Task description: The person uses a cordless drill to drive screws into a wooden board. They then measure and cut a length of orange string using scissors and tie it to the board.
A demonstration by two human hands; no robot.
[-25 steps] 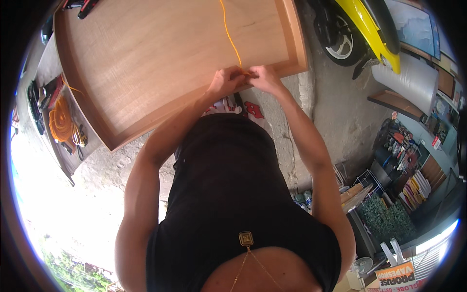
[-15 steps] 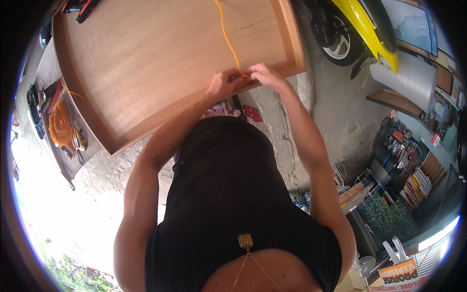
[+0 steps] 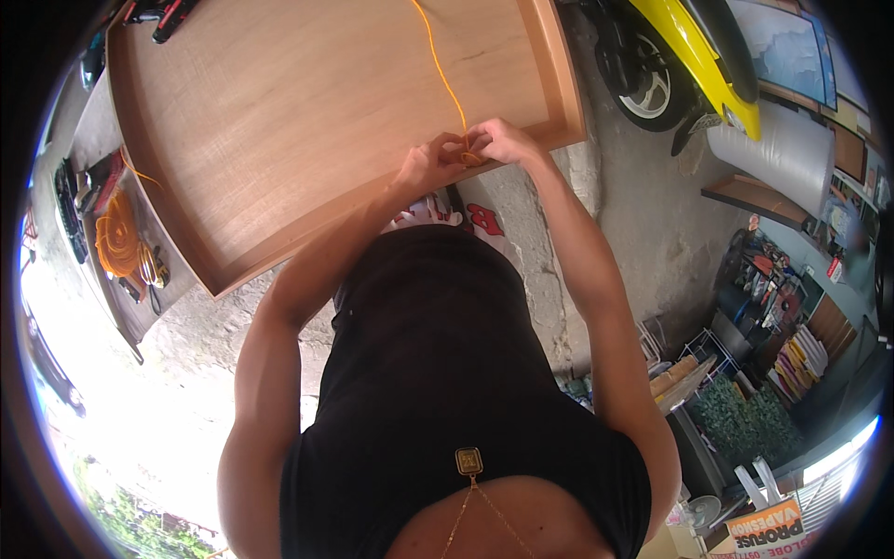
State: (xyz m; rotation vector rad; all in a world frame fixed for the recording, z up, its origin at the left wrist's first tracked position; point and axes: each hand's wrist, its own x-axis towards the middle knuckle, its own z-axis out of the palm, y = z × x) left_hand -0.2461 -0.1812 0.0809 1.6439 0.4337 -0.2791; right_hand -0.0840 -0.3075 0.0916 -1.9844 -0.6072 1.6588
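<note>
An orange cord (image 3: pixel 440 67) runs from the far edge of the view down across a shallow wooden tray-like frame (image 3: pixel 317 121) to its near rim. There it forms a small loop between my two hands. My left hand (image 3: pixel 434 160) pinches the cord from the left side of the loop, just above the near rim. From the right, my right hand (image 3: pixel 499 143) grips the same cord with bent fingers. The fingertips of both hands almost meet, and they partly hide the loop and the spot where it lies at the rim.
Left of the frame, a coil of orange cord (image 3: pixel 117 237) lies on a grey surface among tools. A black and red power tool (image 3: pixel 171 19) rests in the frame's far left corner. At the far right stand a yellow scooter (image 3: pixel 689 47) and a wrapped roll (image 3: pixel 782 154).
A loop of cord now shows between my fingers, where the cord was bunched before. My hands stay at the near rim, with small finger movements.
</note>
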